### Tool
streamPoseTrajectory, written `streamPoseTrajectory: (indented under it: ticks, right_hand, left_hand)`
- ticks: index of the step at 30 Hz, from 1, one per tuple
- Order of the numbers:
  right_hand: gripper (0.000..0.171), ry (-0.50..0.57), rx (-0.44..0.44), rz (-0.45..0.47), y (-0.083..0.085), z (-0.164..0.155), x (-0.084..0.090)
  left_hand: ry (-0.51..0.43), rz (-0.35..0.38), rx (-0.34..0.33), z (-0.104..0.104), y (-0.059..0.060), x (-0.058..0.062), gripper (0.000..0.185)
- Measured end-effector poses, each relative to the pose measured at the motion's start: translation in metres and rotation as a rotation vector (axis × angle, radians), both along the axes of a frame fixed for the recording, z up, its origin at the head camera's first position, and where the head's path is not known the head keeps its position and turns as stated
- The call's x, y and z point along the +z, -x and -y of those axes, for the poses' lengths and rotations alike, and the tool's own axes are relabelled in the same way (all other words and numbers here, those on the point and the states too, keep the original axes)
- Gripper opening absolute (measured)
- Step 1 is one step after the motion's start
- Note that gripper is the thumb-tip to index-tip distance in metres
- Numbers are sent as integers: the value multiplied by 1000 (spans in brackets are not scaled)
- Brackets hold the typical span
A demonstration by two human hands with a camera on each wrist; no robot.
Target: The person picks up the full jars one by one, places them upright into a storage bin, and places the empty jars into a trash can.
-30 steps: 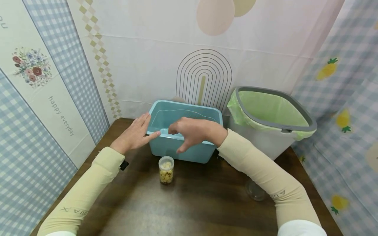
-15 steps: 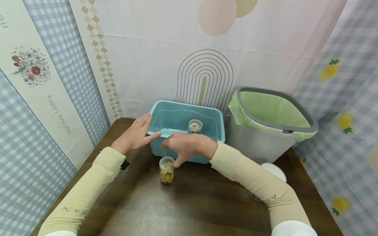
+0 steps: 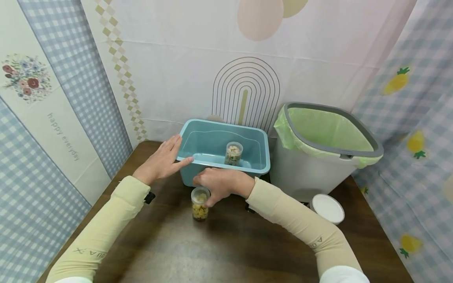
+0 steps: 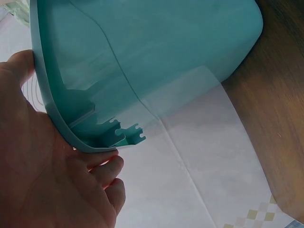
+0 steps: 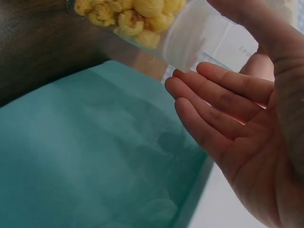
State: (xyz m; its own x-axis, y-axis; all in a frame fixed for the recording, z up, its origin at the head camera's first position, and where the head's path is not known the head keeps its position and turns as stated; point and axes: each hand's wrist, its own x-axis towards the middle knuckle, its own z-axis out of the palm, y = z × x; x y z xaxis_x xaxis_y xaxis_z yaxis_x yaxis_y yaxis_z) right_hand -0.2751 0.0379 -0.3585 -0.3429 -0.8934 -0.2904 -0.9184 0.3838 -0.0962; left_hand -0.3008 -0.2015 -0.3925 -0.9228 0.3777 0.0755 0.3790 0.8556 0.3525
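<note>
A clear jar (image 3: pixel 199 207) of yellow popcorn-like pieces stands upright on the table in front of the blue bin (image 3: pixel 260 173). My right hand (image 3: pixel 221 183) is at its top; in the right wrist view the fingers (image 5: pixel 213 102) are straight and spread, fingertips right at the jar's pale lid (image 5: pixel 187 35), thumb on the other side. My left hand (image 3: pixel 161 161) rests at the bin's left corner, thumb along the rim (image 4: pixel 47 99), fingers loosely bent beside it. Inside the bin stands another clear jar (image 3: pixel 233 153) with pale pieces.
A tall grey-white waste bin (image 3: pixel 301 173) with a green liner stands at the right, beside the blue bin. In front of it is a round container with a white top (image 3: pixel 328 209). Patterned cloth (image 3: pixel 170 78) hangs behind and along both sides of the wooden table (image 3: pixel 233 247).
My right hand has moved from over the blue bin down toward me to the top of the popcorn jar, uncovering the jar inside the bin. The left hand stays at the corner.
</note>
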Motion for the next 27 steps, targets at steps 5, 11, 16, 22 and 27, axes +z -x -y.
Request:
streamPoseTrajectory:
  ticks: [5, 11, 16, 22, 27]
  right_hand:
    - [52, 25, -30, 7, 2, -2, -8]
    - [54, 59, -60, 9, 4, -2, -17]
    - [52, 78, -56, 5, 5, -2, -21]
    - [51, 90, -50, 17, 4, -3, -21]
    - [51, 96, -44, 19, 3, -6, -17]
  left_hand:
    - [-8, 2, -2, 0, 0, 2, 100]
    - [0, 7, 0, 0, 1, 1, 101]
    - [-6, 11, 2, 1, 1, 1, 101]
    - [-14, 1, -4, 0, 0, 1, 100]
    - [-14, 0, -5, -1, 1, 0, 99]
